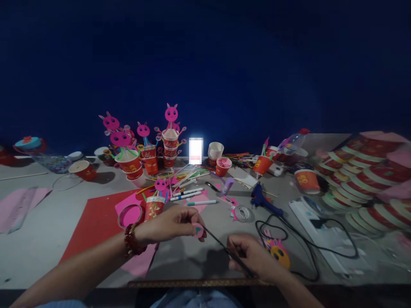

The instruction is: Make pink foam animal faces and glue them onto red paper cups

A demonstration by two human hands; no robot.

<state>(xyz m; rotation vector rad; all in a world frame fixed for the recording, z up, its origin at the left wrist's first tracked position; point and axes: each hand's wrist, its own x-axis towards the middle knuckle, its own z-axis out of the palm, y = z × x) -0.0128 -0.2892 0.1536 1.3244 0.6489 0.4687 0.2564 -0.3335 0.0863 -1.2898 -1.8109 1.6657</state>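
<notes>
My left hand (180, 222) pinches a small round pink paper piece (198, 230) with a green mark on it, above the near middle of the table. In my right hand (248, 252) is a long dark tool (218, 243), slim toward its tip and thicker at the handle end. Its kind is not clear. The tip meets or nearly meets the right edge of the paper piece. Behind my left hand stands a red paper cup (154, 207) with a pink paper face (160, 184). A yellow and pink paper figure (280, 256) lies beside my right wrist.
Several decorated cups (170, 145) stand at the back left. Markers (202, 202), a tape roll (242, 213) and a purple glue stick (227, 186) lie ahead. At right are a blue glue gun (265, 200), its cable, a white power strip (316, 231) and stacked cups (369, 184).
</notes>
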